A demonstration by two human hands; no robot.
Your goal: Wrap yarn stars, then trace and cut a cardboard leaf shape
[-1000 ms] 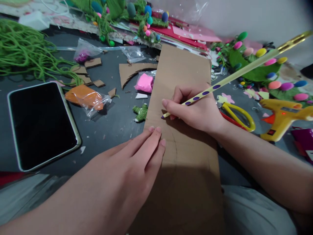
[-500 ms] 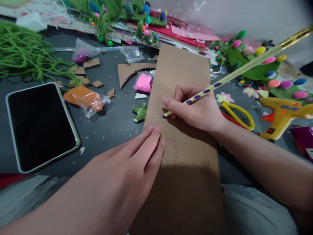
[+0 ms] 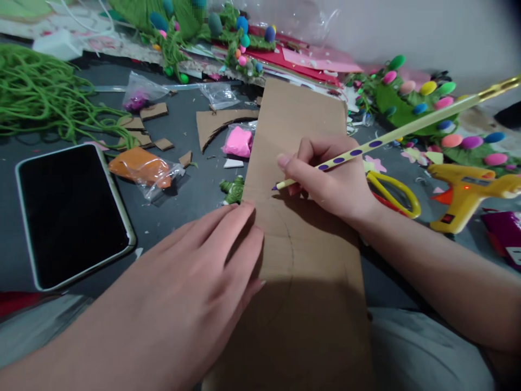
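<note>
A long brown cardboard piece (image 3: 301,122) lies lengthwise in front of me, bearing a faint curved pencil line. My right hand (image 3: 331,176) is closed around a pale yellow pencil (image 3: 415,126) with purple dots, its tip at or just over the cardboard near the upper end of the curve. My left hand (image 3: 203,271) rests at the cardboard's left edge, its fingers close together and bent over that edge; whether they grip it is hard to tell. Beside the left edge, above my left fingers, sits a small green wrapped piece (image 3: 233,190).
On the left are a tablet-like device (image 3: 71,214), an orange packet (image 3: 140,167) and green yarn (image 3: 44,98). A pink packet (image 3: 238,142) and cardboard scraps lie behind. To the right are yellow-handled scissors (image 3: 401,193) and a yellow glue gun (image 3: 464,190) with a red light.
My left hand has shifted slightly left and its fingers are more bent. The pencil has tilted lower, and my right hand has moved slightly to the right.
</note>
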